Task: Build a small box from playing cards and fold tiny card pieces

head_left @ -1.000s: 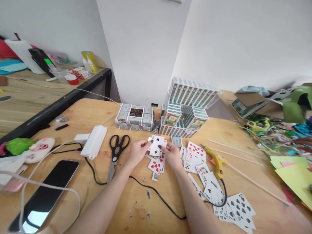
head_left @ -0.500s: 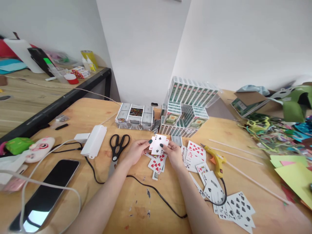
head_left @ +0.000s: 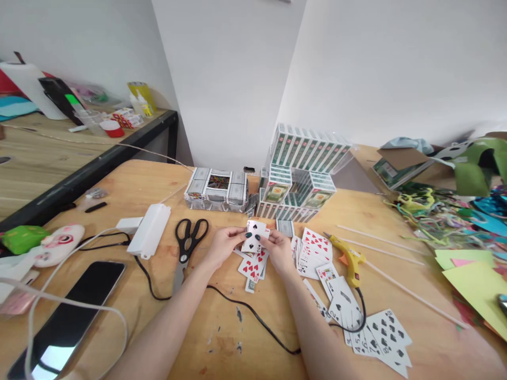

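My left hand point(head_left: 227, 244) and my right hand point(head_left: 279, 249) pinch playing cards point(head_left: 253, 240) between them, a two of spades in front of a red ace. Both thumbs, with dark nail polish, press on the front card. Beneath lies a loose pile of cards with a ten of hearts point(head_left: 253, 268) on show. To the right of my right hand are more cards point(head_left: 316, 250) with red hearts, and a yellow hot glue gun point(head_left: 348, 258). Black-handled scissors point(head_left: 189, 240) lie to the left, their blades partly behind my left forearm.
A card-covered box point(head_left: 216, 190) and stacked card packs point(head_left: 309, 153) stand at the back. Spade cards point(head_left: 384, 338) fan out at right front. A phone point(head_left: 71, 322), a white power box point(head_left: 150, 232) and cables lie left. Glue sticks point(head_left: 380, 243) and coloured scraps point(head_left: 428, 216) lie right.
The held two of spades now looks bent and covers more of the red ace, which shows only at the right. My view has shifted slightly, moving the scene a little left.
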`<state>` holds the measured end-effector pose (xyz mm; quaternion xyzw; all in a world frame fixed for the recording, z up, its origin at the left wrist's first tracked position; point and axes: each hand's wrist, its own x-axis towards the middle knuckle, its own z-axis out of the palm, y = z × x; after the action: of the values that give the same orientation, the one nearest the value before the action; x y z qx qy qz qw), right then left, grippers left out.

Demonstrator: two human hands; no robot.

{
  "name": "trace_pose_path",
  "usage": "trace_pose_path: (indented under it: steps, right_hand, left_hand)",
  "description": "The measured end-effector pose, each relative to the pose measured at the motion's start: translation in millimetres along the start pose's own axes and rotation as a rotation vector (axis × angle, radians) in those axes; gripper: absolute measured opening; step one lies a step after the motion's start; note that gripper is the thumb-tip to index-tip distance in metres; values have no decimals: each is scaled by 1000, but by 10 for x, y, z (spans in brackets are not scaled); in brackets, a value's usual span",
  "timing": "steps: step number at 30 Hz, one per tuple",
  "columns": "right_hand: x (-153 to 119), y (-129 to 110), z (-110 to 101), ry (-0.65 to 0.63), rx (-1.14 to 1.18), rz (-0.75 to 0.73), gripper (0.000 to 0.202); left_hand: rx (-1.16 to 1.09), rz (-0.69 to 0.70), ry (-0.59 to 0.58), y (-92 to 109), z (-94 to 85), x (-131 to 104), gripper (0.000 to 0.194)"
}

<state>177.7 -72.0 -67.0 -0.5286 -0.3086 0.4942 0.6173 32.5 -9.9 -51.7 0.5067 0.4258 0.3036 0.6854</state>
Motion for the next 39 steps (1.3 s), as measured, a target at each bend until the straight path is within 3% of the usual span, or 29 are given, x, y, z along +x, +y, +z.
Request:
trace_pose_path:
  steps: [5, 14, 23, 29, 39]
  right_hand:
    - [23, 37, -16, 14, 11, 6, 24]
    - [10, 12, -18, 13, 42, 33, 25]
    - [-12, 10, 64, -13, -53, 41, 28]
    - [-48, -38, 100, -67, -18, 33, 27]
    - [-48, -24, 98, -87, 3, 36, 28]
  left_hand:
    - [-18, 35, 97, -5, 59, -15, 22]
    - [41, 84, 163, -19, 106, -16, 21]
    - [551, 358, 390, -123, 163, -22, 27]
    - [753, 479, 394, -162, 133, -10, 31]
    - [698, 524, 409, -158, 154, -41, 41]
